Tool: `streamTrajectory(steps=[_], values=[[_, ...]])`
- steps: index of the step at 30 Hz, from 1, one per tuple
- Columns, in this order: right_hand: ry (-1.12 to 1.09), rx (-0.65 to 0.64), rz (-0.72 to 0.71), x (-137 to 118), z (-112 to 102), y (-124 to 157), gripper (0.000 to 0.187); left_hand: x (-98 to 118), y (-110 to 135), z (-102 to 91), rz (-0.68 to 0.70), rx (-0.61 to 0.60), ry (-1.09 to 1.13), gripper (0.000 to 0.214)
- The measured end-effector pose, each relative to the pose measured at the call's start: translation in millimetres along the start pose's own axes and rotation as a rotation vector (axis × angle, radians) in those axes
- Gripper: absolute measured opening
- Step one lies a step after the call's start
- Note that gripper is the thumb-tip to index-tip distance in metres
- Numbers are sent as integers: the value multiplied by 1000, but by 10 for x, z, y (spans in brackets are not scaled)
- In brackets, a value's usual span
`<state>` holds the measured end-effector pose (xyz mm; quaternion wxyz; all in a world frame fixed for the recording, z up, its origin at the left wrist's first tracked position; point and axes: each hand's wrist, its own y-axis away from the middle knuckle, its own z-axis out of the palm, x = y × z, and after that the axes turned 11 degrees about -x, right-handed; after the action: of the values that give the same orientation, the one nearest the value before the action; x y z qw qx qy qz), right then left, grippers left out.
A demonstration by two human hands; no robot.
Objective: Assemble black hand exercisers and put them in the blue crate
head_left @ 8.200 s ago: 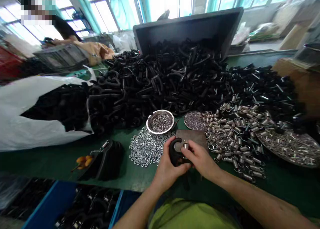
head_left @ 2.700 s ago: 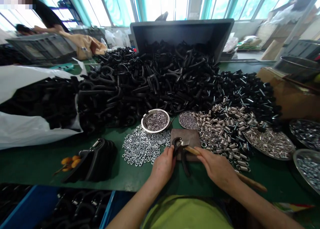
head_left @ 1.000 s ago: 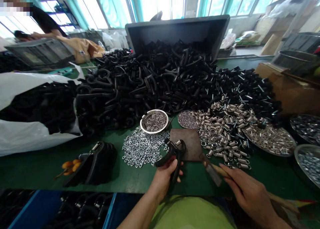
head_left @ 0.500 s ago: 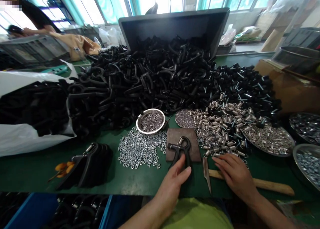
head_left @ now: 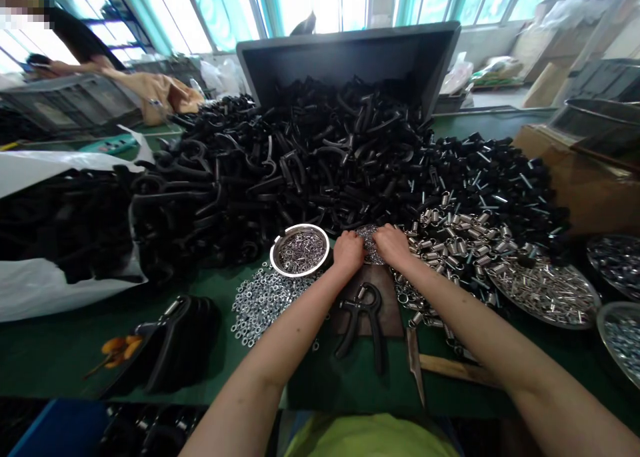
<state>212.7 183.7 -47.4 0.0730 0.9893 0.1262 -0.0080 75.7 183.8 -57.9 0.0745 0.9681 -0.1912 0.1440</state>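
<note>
My left hand (head_left: 349,252) and my right hand (head_left: 393,242) are stretched forward side by side. Both sit over a shallow dish of tiny metal parts (head_left: 369,236), fingers curled down into it. What the fingers pinch is hidden. Between my forearms a black hand gripper (head_left: 363,316) lies on a brown metal plate (head_left: 393,310), untouched. A tool with a wooden handle (head_left: 453,368) and a flat metal tip lies on the green table (head_left: 60,350) under my right forearm.
A tipped grey crate (head_left: 350,54) spills a big heap of black handles (head_left: 310,157). Nearby are a steel bowl of clips (head_left: 300,250), loose nuts (head_left: 257,297), springs (head_left: 465,240), trays (head_left: 547,290), stacked grippers (head_left: 175,344) and a white bag (head_left: 45,290). A person (head_left: 75,40) works far left.
My left hand let go of the black hand gripper, which now lies on the plate. My right hand left the tool. Both hands reached forward to the dish of tiny parts.
</note>
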Motion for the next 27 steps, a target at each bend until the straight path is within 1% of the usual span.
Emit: streamTrajectory(steps=[2, 6, 11, 13, 16, 19, 21, 22, 24, 26, 27], values=[[-14, -14, 14, 14, 29, -14, 16, -7, -60, 58, 6, -14, 16, 13], [-87, -23, 47, 82, 50, 11, 15, -27, -92, 129, 7, -14, 82, 15], [-255, 18, 92, 153, -2, 68, 17, -10, -117, 95, -8, 9, 232, 16], [-352, 28, 73, 146, -43, 129, 17, 2, -111, 54, -17, 13, 315, 14], [-523, -5, -16, 74, -73, 303, 14, 3, -43, -5, -32, 1, 472, 13], [-661, -55, -128, -56, -32, 547, 14, -24, 127, -37, -36, -60, 660, 12], [-710, -65, -194, -140, 22, 695, 14, -64, 301, -45, -37, -104, 767, 11], [-720, -62, -223, -173, 50, 750, 13, -91, 402, -48, -43, -125, 855, 11], [-714, -52, -267, -218, 95, 813, 9, -159, 622, -52, -68, -165, 1116, 11], [-688, -44, -287, -238, 120, 819, 6, -239, 848, -51, -101, -201, 1398, 14], [-674, -46, -291, -243, 125, 809, 6, -281, 957, -47, -120, -215, 1497, 17]])
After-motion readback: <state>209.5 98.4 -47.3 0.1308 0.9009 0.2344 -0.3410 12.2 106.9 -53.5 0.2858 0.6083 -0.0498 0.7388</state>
